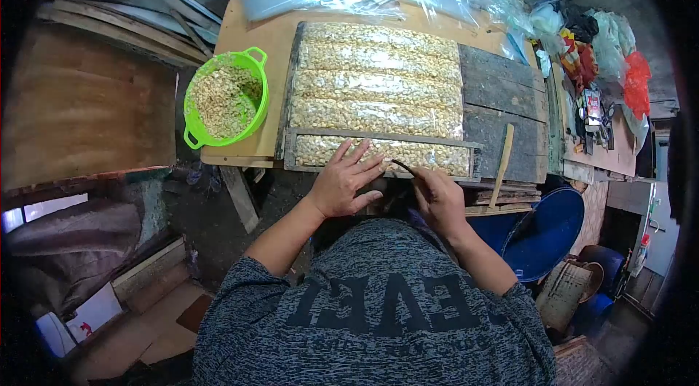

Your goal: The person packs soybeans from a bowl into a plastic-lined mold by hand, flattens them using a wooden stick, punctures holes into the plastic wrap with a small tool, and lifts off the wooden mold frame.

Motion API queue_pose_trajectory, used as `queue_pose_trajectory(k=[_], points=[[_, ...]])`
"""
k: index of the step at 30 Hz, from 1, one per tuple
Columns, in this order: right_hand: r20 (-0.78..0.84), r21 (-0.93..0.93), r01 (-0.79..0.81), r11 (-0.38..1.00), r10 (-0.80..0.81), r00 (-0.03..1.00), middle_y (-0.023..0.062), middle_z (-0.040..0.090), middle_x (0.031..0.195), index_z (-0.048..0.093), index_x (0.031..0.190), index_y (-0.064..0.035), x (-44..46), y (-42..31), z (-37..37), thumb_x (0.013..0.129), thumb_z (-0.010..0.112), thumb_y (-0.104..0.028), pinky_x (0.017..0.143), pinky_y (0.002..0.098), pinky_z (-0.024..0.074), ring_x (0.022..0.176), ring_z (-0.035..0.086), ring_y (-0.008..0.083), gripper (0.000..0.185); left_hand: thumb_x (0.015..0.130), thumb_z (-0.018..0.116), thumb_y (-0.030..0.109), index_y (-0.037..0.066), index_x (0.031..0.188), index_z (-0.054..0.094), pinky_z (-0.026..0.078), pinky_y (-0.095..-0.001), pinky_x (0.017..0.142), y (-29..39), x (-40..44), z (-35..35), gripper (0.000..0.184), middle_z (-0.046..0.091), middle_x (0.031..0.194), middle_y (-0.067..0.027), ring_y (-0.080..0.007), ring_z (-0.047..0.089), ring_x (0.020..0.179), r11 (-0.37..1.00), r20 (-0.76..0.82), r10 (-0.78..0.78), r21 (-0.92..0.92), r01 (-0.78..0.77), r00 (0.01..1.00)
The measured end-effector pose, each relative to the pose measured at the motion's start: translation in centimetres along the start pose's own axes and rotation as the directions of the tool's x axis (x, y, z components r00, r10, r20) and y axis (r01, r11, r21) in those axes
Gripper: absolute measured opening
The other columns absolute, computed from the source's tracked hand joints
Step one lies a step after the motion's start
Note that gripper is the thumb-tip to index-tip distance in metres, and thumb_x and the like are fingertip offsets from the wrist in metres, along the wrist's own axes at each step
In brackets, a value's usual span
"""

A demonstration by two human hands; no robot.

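The nearest flake pack is lying inside a narrow wooden frame at the near edge of the dark plank board; we are seeing a long strip of pale yellow pieces with a glossy surface. The left hand is resting on it with fingers spread, gripping nothing. The right hand is curling closed around a thin, dark, curved tool. Its palm is hiding the tool's rear end, and we are not managing to tell whether the tip is touching the pack. Beyond, we are seeing similar packs lying in parallel rows, clear and shiny on top, bumpy beneath. A rounded green basket is holding loose flakes.
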State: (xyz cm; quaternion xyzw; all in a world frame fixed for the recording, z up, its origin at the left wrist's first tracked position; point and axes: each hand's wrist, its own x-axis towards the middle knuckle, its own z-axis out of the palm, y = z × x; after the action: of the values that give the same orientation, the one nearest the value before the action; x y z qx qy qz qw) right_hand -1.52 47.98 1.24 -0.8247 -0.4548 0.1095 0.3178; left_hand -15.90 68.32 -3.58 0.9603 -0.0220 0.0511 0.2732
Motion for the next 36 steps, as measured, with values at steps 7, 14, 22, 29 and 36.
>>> queue_pose_trajectory(k=[7, 14, 22, 29, 36], points=[[-0.163, 0.136, -0.139, 0.981, 0.161, 0.973, 0.0162, 0.068, 0.092, 0.068, 0.108, -0.0041, -1.4, 1.3, -2.4, 0.089, 0.069, -0.005, 0.07, 0.0347, 0.0533, 0.081, 0.068, 0.0298, 0.019, 0.087, 0.067, 0.046, 0.012, 0.136, 0.059, 0.02, -0.0549, 0.118, 1.3, 0.6, 0.2, 0.06, 0.055, 0.14, -0.0089, -0.0327, 0.041, 0.14, 0.998, -0.09, -0.05, -0.033, 0.047, 0.995], [-0.265, 0.313, -0.336, 0.888, 0.422, 0.867, 0.0096, 0.069, 0.09, 0.067, 0.108, 0.0009, -5.2, 4.4, -5.7, 0.091, 0.066, -0.003, 0.071, 0.0291, 0.0522, 0.079, 0.065, 0.0157, 0.017, 0.086, 0.068, 0.048, 0.015, 0.138, 0.058, 0.02, -0.0572, 0.115, 3.7, 3.6, 1.7, 0.062, 0.05, 0.141, -0.0123, -0.0333, 0.04, 0.138, 0.997, -0.036, -0.038, -0.066, 0.035, 0.999], [-0.353, 0.287, -0.347, 0.893, 0.435, 0.828, 0.0056, 0.068, 0.087, 0.067, 0.111, -0.0006, -7.5, 5.8, -7.1, 0.092, 0.066, -0.004, 0.061, 0.0259, 0.0501, 0.069, 0.061, 0.0094, 0.019, 0.09, 0.061, 0.053, 0.025, 0.143, 0.054, 0.016, -0.0569, 0.118, 7.3, 9.0, 4.1, 0.06, 0.036, 0.157, -0.0152, -0.039, 0.028, 0.147, 0.995, 0.067, 0.096, -0.034, -0.094, 0.993], [-0.304, 0.247, -0.407, 0.88, 0.469, 0.829, 0.009, 0.069, 0.089, 0.067, 0.11, -0.0006, -7.1, 6.1, -7.3, 0.09, 0.068, -0.004, 0.069, 0.0286, 0.0519, 0.076, 0.065, 0.0141, 0.02, 0.091, 0.06, 0.054, 0.02, 0.146, 0.05, 0.017, -0.0565, 0.119, 7.0, 9.4, 4.9, 0.065, 0.042, 0.154, -0.014, -0.0384, 0.03, 0.146, 0.988, 0.107, 0.151, -0.007, -0.151, 0.983], [-0.283, 0.245, -0.351, 0.904, 0.413, 0.865, 0.0114, 0.069, 0.09, 0.067, 0.11, -0.0018, -6.1, 6.1, -5.9, 0.09, 0.068, -0.006, 0.071, 0.0318, 0.0529, 0.078, 0.068, 0.021, 0.02, 0.091, 0.059, 0.052, 0.016, 0.146, 0.05, 0.018, -0.0564, 0.119, 7.0, 9.3, 4.7, 0.066, 0.044, 0.153, -0.0115, -0.0373, 0.032, 0.146, 0.986, 0.116, 0.165, -0.042, -0.161, 0.979]])
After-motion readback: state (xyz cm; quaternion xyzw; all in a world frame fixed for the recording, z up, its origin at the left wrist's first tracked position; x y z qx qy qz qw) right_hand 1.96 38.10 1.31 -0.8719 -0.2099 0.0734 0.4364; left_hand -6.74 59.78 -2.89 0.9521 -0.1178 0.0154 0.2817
